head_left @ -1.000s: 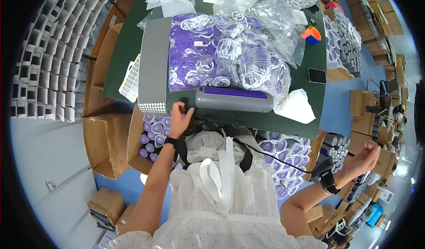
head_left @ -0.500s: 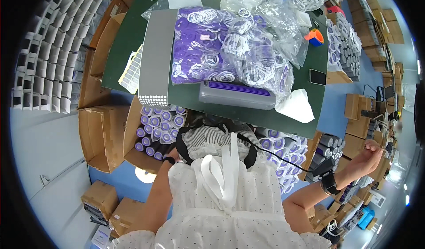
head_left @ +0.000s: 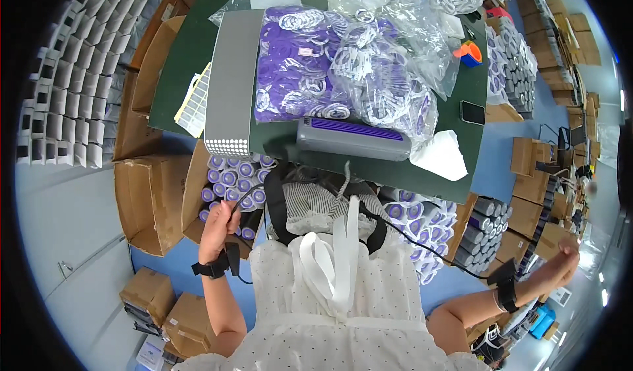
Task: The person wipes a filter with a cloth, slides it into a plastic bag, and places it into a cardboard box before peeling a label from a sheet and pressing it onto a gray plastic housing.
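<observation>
My left hand [head_left: 216, 230] is raised beside the open carton at left, its fingers closed on a thin black cable [head_left: 250, 191] that runs to my waist. A black strap with a small black unit [head_left: 232, 257] sits on that wrist. Far out to the right, my right hand [head_left: 562, 265] is lifted away from the table, with nothing visible in it; its fingers are blurred. Its wrist carries a similar black strap [head_left: 506, 295], and another black cable [head_left: 428, 240] leads from there to my waist.
Bags of purple and white rings [head_left: 297, 67] and a grey-purple device [head_left: 353, 139] lie on the green table [head_left: 455, 180]. A tall grey box [head_left: 232, 81] stands at left, a phone [head_left: 472, 113] at right. Cartons hold several grey tubes with purple ends [head_left: 245, 169].
My left hand has come up and outward from beside my waist, and the cable now shows in its fingers. My right hand has moved slightly outward and down.
</observation>
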{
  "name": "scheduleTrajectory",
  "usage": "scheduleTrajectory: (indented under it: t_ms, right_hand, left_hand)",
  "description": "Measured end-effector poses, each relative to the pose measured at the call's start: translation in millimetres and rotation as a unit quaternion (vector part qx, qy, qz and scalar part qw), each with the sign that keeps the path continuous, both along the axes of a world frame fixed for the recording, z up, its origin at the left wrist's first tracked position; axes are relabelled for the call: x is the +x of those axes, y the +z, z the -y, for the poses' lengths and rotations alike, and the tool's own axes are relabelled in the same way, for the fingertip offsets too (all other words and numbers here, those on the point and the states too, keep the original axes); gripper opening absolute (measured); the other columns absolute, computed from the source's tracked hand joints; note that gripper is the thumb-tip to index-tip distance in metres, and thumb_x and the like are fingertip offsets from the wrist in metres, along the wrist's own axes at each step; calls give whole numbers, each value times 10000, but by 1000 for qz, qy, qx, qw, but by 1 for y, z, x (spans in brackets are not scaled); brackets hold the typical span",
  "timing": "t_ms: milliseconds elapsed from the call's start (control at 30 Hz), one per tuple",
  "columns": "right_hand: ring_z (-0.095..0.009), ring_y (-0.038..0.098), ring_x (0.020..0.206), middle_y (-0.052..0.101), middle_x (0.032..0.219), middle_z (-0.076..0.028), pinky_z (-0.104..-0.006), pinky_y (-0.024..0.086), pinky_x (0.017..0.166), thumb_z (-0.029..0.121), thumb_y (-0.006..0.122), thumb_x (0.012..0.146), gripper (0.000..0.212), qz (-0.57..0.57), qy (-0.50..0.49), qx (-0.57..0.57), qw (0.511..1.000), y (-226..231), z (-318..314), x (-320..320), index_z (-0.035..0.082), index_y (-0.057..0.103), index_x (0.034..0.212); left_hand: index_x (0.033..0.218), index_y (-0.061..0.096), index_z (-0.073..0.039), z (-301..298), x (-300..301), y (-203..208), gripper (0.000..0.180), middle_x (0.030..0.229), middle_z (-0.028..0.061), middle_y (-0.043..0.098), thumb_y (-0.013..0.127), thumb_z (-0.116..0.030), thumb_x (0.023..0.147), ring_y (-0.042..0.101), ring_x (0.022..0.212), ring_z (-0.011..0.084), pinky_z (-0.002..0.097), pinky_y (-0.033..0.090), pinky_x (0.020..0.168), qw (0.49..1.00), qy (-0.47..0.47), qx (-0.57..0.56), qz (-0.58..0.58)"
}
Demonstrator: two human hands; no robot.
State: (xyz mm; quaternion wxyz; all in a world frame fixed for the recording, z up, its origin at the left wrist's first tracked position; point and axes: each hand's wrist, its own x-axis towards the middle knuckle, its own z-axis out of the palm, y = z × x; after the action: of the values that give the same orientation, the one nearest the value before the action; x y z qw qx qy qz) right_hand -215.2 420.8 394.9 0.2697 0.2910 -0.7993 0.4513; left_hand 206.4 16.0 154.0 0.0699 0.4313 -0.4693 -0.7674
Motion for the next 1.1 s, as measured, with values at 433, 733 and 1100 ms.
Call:
scheduleTrajectory:
  t_ms: [433, 733, 1100]
  right_hand:
    - [-190, 547, 1036, 596, 1088, -84, -327, 408, 951, 317, 479, 961, 428, 178, -283, 122, 935, 57, -234, -12, 7, 560, 1244]
    - [-145, 584, 936, 635, 1090, -57, -271, 434, 808, 278, 547, 946, 385, 610, -111, 257, 741, -121, -117, 32, 37, 554, 1246]
    - [-216, 620, 920, 653, 1011, -154, -296, 466, 806, 183, 635, 876, 347, 392, 0, 353, 850, -110, 92, 68, -8, 589, 1161]
  left_hand:
    - [1083, 602, -8, 41, -85, -20, 335, 1058, 123, 637, 629, -282, 892, 607, 992, 229, 324, 461, 855, 954, -143, -261, 40]
    - [1301, 380, 133, 135, 25, -251, 741, 1121, 141, 592, 721, -332, 836, 559, 1012, 193, 291, 417, 914, 916, 254, -251, 181]
    - [964, 610, -26, 124, -27, -110, 125, 817, -30, 615, 617, -142, 916, 528, 731, 38, 202, 417, 665, 980, 81, -177, 45]
